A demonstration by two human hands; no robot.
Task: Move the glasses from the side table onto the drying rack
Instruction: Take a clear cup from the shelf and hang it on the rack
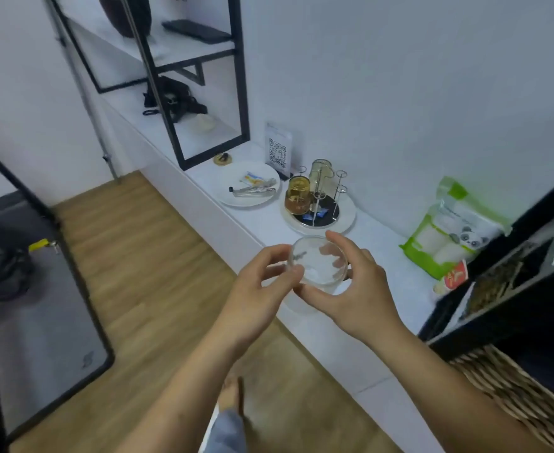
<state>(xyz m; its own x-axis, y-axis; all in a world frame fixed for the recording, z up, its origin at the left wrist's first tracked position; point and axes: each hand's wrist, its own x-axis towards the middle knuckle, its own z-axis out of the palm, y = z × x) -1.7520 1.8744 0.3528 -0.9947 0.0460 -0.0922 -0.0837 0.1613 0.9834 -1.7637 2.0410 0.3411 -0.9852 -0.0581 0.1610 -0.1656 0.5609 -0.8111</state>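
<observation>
Both hands hold one clear glass (318, 264) above the near edge of the white side table (262, 223), mouth up toward the camera. Left hand (256, 289): thumb and forefinger pinch the left wall at the rim, other fingers curled loosely and not clearly bearing load. Right hand (354, 289): thumb under the near base, fingers wrapped round the far and right wall, partly closed on the glass. Whether the glass base is clear of the table or touching it: cannot tell; a pale round shape lies beneath it.

Drying rack (321, 204): round tray with upright wire pegs, farther along the table, just beyond the held glass. Two amber glasses already on it, inverted: one (298, 194) at the near left, one (320, 171) at the far side. Several pegs on the right stand free.

White plate (246, 188) with tongs sits left of the rack; a green packet (445, 233) stands to the right.

Handling, judged: glass is rigid, light, thin-walled, brittle and smooth, possibly wet, so slippery. A grip round the wall below the rim, with the thumb opposing the fingers, looks safer than a rim pinch. It needs turning mouth-down and lowering gently over a free peg, avoiding a knock against the amber glasses.
</observation>
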